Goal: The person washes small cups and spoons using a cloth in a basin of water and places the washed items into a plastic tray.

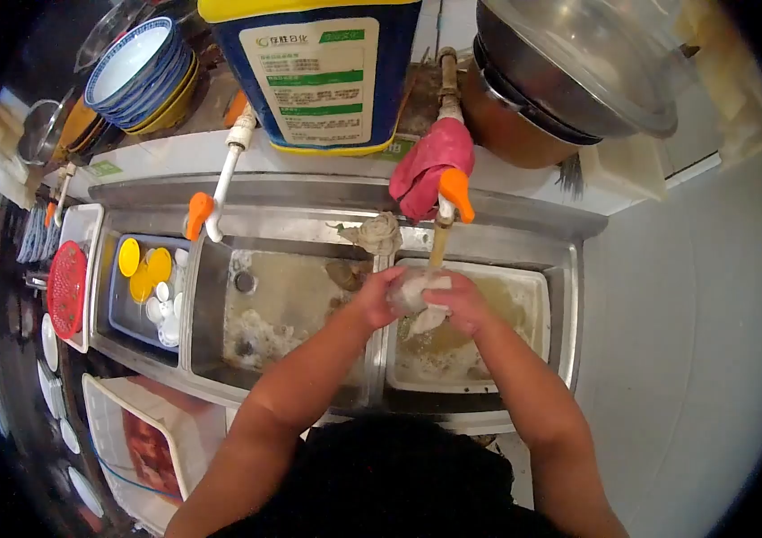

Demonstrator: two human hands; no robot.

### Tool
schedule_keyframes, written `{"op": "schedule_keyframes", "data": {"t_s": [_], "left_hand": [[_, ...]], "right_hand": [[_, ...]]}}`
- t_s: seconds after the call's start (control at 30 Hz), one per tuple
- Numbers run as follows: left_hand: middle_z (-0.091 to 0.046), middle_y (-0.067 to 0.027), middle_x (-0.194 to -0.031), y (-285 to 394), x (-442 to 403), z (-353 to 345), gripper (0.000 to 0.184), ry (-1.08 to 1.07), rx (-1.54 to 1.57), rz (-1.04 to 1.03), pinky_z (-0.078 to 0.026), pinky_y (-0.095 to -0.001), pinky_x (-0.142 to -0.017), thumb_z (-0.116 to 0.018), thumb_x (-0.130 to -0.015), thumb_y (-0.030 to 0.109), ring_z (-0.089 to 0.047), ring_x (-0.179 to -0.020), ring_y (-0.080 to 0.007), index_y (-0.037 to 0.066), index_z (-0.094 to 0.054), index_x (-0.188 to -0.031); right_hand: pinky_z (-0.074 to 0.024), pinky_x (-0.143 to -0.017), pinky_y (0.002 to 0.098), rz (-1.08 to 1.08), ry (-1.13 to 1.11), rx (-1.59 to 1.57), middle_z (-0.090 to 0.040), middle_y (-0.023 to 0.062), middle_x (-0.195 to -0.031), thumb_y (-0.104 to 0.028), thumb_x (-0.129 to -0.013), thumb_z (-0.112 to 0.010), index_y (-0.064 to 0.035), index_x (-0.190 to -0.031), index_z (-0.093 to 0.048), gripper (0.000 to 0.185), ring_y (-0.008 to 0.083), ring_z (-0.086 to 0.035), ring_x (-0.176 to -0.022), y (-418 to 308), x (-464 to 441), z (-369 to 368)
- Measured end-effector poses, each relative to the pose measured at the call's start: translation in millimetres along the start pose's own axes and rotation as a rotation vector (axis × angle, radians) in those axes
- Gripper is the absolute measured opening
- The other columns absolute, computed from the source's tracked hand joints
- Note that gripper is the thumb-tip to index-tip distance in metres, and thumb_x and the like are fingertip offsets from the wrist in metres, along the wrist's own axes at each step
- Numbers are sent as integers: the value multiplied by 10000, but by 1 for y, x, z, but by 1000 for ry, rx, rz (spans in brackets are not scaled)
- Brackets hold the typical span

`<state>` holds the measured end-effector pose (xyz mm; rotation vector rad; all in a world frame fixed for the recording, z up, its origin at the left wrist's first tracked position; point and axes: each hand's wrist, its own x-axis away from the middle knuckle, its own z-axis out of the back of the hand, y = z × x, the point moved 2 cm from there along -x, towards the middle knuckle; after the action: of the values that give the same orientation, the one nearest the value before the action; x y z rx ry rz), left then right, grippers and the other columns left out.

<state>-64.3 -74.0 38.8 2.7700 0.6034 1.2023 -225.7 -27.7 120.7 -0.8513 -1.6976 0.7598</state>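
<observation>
Under the right-hand tap (pixel 446 211), a clear glass-like vessel (pixel 408 294) is between my two hands. The fingers of my left hand (pixel 379 298) wrap its left side. My right hand (pixel 460 303) is closed on a whitish cloth (pixel 430 316) pressed against the vessel. Yellowish water seems to run from the tap onto them. Below is a white basin (pixel 538 359) of cloudy, foamy water, set in the right sink. A grey-beige rag (pixel 379 233) lies on the sink divider, just beyond my left hand.
A large blue and yellow jug (pixel 309 85) stands behind the sinks. A pink cloth (pixel 430 166) hangs at the tap. Metal bowls (pixel 578 63) are stacked back right, patterned bowls (pixel 134 67) back left. Yellow and white dishes (pixel 157 269) lie in the left sink's tub.
</observation>
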Motion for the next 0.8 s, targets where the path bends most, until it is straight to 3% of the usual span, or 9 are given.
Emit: {"op": "schedule_keyframes", "data": {"t_s": [0.27, 0.33, 0.4, 0.47, 0.53, 0.57, 0.63, 0.7, 0.8], "left_hand": [[-593, -72, -1084, 7, 18, -15, 421, -96, -3, -68, -472, -432, -856, -615, -824, 424, -536, -1040, -257, 101, -580, -1092], [-594, -66, -1085, 6, -2, 2, 396, -265, 46, -94, -485, -414, -804, -625, -824, 406, -558, -993, -256, 109, -575, -1081], [-616, -59, -1022, 7, 6, -12, 373, -120, -25, -223, -486, -389, -750, -617, -825, 402, -578, -898, -233, 97, -592, -1038], [-638, -52, -958, 10, 11, -18, 356, 26, -93, -346, -486, -364, -696, -609, -826, 399, -598, -804, -209, 86, -609, -995], [-648, -51, -777, 18, 14, -15, 261, 383, -1025, -650, -460, -311, -595, -633, -819, 316, -577, -641, -178, 56, -618, -824], [-648, -51, -777, 16, 12, -13, 261, 387, -1023, -650, -460, -311, -595, -633, -819, 316, -577, -641, -178, 56, -618, -824], [-570, -150, -615, 13, 10, -14, 346, 419, -1148, -1195, -442, -391, -541, -593, -854, 334, -581, -557, -239, 13, -590, -724], [-566, -168, -606, 12, 5, -13, 344, 421, -1183, -1247, -435, -405, -536, -564, -872, 313, -578, -553, -279, 11, -585, -709], [-561, -204, -606, 6, 25, -33, 375, 474, -1098, -1094, -427, -435, -539, -501, -907, 294, -564, -559, -356, 0, -573, -685]], "right_hand": [[-505, -830, 377, -83, -81, -458, -620, 94, -1045, -71, -813, -636, -13, -1195, -502, 410, 231, -617, -945, 19, -29, 14], [-505, -824, 378, -111, -89, -519, -624, 97, -1036, -76, -815, -635, -15, -1190, -507, 401, 237, -620, -936, 15, -30, 13], [-506, -818, 379, -132, -94, -578, -627, 100, -1027, -81, -818, -633, -17, -1184, -512, 392, 242, -624, -927, 12, -33, 11], [-496, -826, 362, -30, 257, -394, -608, 105, -1081, -106, -856, -577, 1, -1127, -555, 292, 234, -619, -940, 16, -40, 8], [-489, -827, 352, 79, 299, -56, -612, 95, -1078, -133, -869, -564, 0, -1112, -562, 277, 231, -619, -938, -13, -26, -18], [-481, -829, 342, 189, 332, 283, -615, 85, -1076, -160, -882, -550, -2, -1097, -569, 268, 229, -619, -935, -25, -22, -30], [-475, -825, 324, 481, 375, 644, -623, 70, -1035, -196, -886, -548, -14, -1086, -579, 272, 208, -616, -909, -7, -27, -48], [-468, -822, 306, 779, 418, 1008, -631, 55, -994, -231, -890, -546, -25, -1074, -589, 279, 188, -613, -883, -6, -25, -53], [-466, -817, 324, 559, 429, 768, -631, 78, -980, -259, -890, -532, -36, -1070, -596, 293, 208, -604, -899, -12, -36, -36]]}}
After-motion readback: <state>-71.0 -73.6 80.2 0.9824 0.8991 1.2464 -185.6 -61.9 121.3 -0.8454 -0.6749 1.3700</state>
